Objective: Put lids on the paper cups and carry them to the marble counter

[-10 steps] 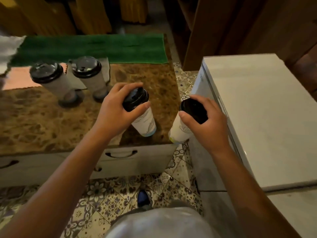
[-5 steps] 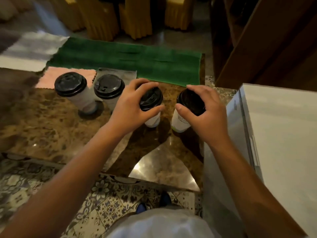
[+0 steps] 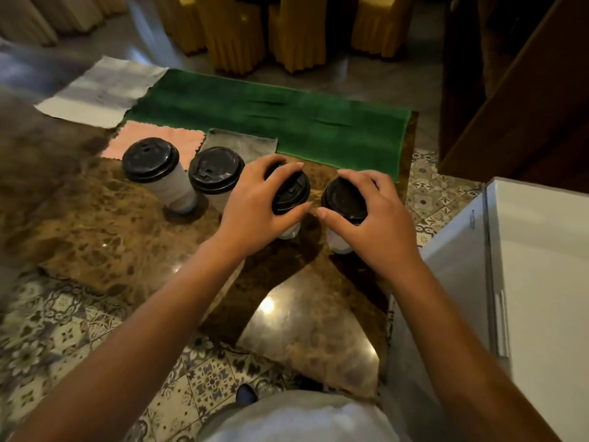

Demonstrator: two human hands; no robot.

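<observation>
Four lidded cups (image 3: 159, 173) on marble counter (image 3: 105, 237); two gripped by hands (image 3: 255, 212).

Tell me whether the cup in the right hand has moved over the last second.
Yes. The cup in the right hand was off the marble counter's right edge; now it sits over the counter, closer to the green cloth.

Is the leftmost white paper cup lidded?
Lidded: a black plastic lid covers the leftmost white paper cup standing on the brown marble counter.
</observation>
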